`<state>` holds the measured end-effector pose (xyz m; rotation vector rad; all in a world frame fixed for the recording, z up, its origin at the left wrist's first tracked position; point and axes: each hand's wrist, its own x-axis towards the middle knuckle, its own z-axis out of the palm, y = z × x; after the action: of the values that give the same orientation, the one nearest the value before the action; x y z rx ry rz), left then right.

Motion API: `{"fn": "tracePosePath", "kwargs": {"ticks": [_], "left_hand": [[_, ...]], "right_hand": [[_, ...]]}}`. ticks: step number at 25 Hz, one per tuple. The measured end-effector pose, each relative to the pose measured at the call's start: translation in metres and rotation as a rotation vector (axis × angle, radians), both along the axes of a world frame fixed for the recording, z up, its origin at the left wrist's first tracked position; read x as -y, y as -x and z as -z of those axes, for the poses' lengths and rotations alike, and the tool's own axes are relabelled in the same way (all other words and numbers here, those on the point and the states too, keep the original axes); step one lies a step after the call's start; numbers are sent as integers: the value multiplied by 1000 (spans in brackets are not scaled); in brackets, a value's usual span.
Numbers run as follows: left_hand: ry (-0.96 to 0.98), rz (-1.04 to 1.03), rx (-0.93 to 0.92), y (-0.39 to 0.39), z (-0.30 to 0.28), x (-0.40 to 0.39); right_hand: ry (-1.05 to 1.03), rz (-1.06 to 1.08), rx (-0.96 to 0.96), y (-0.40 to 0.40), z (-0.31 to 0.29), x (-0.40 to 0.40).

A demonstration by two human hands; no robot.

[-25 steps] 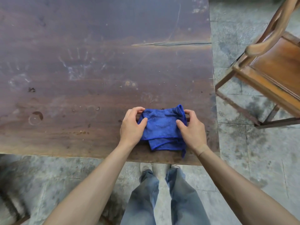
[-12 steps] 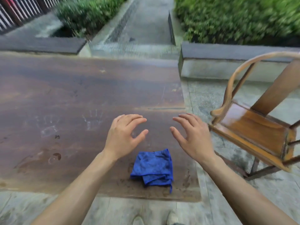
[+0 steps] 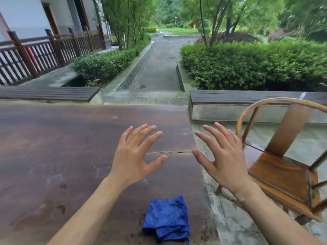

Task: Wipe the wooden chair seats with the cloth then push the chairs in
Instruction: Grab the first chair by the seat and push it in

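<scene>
Lying folded at the lower centre, the cloth (image 3: pixel 166 219) was left ungripped; left hand (image 3: pixel 134 156) and right hand (image 3: pixel 224 160) were held spread above, empty, apparently idle.

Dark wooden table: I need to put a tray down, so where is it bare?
The dark wooden table is bare across its whole left and far stretch, from the near edge up to the far edge. The folded blue cloth occupies the near right corner, and both open hands hover above the right side.

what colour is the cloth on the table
Bright blue; the folded cloth shows best in the head view, near the table's front edge.
</scene>
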<state>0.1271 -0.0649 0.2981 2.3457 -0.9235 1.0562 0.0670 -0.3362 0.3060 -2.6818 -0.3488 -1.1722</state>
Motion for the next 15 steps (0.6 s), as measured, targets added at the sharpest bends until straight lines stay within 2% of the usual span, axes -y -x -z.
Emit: {"fn": "tracePosePath", "kwargs": {"ticks": [3,6,10,15], "left_hand": [[34,51,21,-2,2,17],[60,187,36,-6,8,52],[62,431,32,-2,12,136],[50,734,-16,58,21,253]], "right_hand": [[-8,84,-44,15,2,9],[-18,222,-74,48,12,31],[-16,478,-104,117,15,74],[-6,796,-113,232,18,132]]}}
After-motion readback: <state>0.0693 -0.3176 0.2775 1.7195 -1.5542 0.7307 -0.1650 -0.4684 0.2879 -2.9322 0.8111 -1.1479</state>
